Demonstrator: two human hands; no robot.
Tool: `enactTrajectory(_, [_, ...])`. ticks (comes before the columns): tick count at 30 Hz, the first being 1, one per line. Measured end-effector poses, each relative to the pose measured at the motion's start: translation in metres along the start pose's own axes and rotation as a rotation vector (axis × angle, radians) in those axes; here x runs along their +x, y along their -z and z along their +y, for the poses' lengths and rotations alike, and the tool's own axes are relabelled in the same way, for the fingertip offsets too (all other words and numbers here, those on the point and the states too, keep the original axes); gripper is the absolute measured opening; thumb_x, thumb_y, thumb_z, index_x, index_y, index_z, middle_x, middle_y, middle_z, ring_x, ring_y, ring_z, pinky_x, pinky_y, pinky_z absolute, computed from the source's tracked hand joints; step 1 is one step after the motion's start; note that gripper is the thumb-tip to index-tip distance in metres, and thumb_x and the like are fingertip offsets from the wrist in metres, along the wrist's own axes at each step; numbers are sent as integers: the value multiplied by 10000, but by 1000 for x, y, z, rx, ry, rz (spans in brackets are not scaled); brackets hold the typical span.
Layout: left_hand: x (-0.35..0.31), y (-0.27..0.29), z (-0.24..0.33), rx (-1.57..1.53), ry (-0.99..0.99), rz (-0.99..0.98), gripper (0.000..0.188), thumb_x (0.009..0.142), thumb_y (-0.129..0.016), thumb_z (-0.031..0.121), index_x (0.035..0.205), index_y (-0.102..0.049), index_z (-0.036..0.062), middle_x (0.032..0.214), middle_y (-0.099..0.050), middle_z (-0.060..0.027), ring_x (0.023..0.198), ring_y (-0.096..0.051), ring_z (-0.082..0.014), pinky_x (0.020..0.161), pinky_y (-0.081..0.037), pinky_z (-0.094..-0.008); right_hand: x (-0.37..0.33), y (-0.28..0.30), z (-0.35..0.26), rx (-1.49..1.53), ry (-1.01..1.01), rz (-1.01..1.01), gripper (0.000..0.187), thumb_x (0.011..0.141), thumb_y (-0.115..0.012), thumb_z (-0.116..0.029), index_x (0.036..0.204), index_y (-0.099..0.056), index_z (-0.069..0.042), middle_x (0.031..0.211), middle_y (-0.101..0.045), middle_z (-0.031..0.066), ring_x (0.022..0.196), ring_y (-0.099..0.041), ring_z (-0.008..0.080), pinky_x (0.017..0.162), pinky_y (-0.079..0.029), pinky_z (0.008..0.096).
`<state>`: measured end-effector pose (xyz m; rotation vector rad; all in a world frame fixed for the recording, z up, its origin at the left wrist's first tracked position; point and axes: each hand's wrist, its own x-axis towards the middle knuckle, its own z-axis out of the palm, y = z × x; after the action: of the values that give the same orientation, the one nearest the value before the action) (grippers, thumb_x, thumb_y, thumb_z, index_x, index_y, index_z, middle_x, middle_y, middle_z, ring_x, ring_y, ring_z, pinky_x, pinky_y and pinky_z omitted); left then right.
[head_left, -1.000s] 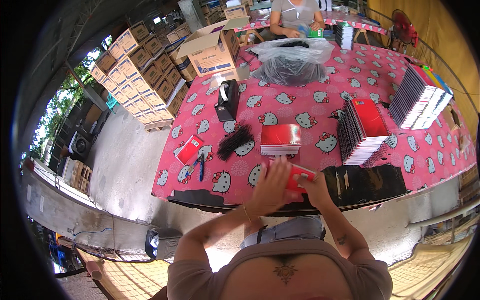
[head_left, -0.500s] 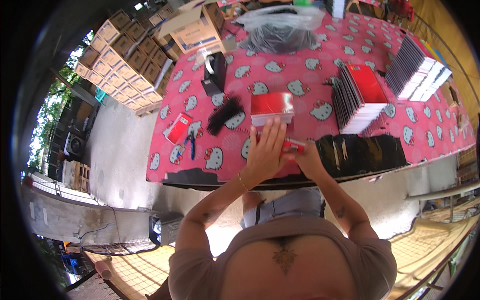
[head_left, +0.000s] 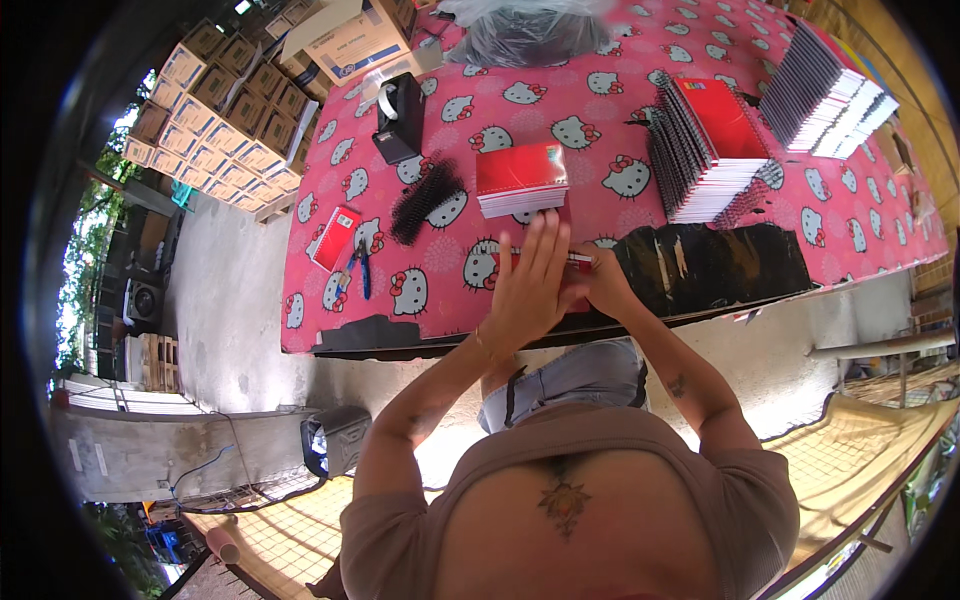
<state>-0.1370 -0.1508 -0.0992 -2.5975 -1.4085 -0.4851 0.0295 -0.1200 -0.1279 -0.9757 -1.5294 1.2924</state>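
My left hand (head_left: 528, 280) lies with its fingers stretched out over a small red notebook (head_left: 580, 261) at the table's near edge. Most of that notebook is hidden under the hand; a strip of red cover and pale page edge shows at its right. My right hand (head_left: 606, 284) grips the notebook's right end, fingers closed round it. Just beyond my fingertips sits a stack of red-covered notebooks (head_left: 522, 172). Left of the hands, a bundle of black spiral wires (head_left: 426, 203) rests on the cloth. Farther left are a single red notebook (head_left: 336, 239) and blue-handled pliers (head_left: 365, 272).
A black tape dispenser (head_left: 399, 117) stands at the back left near an open carton (head_left: 352, 45). Tall stacks of spiral notebooks (head_left: 722, 118) and more notebooks (head_left: 822, 95) fill the right. Black plastic bag material (head_left: 530, 35) lies at the back; a torn black patch (head_left: 715, 275) is beside my right hand.
The view has shifted, so the table's things sit higher and farther left in the picture. The notebook under my hands now shows more of its edge and less of its cover.
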Motion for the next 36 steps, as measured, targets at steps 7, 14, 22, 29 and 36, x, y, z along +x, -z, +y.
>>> enactTrajectory(7, [-13,4,7,-3,-12,10,869,913,-501,590,1501,-328,-27,1590,-278,-201,1493,-245,-337,1157,-100,-632,-1,-5,-1,5,25,-61,335,863,-683,-25,1198,-670,-23,1027,-740,115,920,-676,133,833,-527,306])
enactTrajectory(14, [14,22,-2,-141,84,215,480,966,-577,346,1335,-559,40,1339,-586,-122,1333,-483,-287,1161,-54,-645,-3,9,-18,-267,53,-79,319,868,-706,-69,1180,-672,-15,1019,-740,100,899,-675,121,807,-528,289])
enactTrajectory(22, [14,10,-12,-286,11,269,140,914,-668,208,1004,-697,105,981,-706,-28,1024,-655,-213,1170,-86,-618,-3,58,-31,-134,52,-75,149,882,-694,-88,997,-733,-2,841,-731,96,791,-697,145,767,-538,279])
enactTrajectory(29, [17,23,-17,-367,-23,152,163,892,-687,211,1002,-690,90,950,-691,-35,944,-646,-241,1151,-211,-577,9,59,-44,-352,333,-238,166,805,-733,-124,874,-634,-10,766,-664,108,728,-672,233,676,-521,332])
enactTrajectory(36, [38,58,-10,-316,-144,153,213,817,-708,96,1024,-688,54,917,-677,-81,849,-617,-291,867,-471,-444,-6,40,-59,-616,373,181,216,719,-721,-87,889,-591,-58,843,-629,119,821,-631,332,722,-494,427])
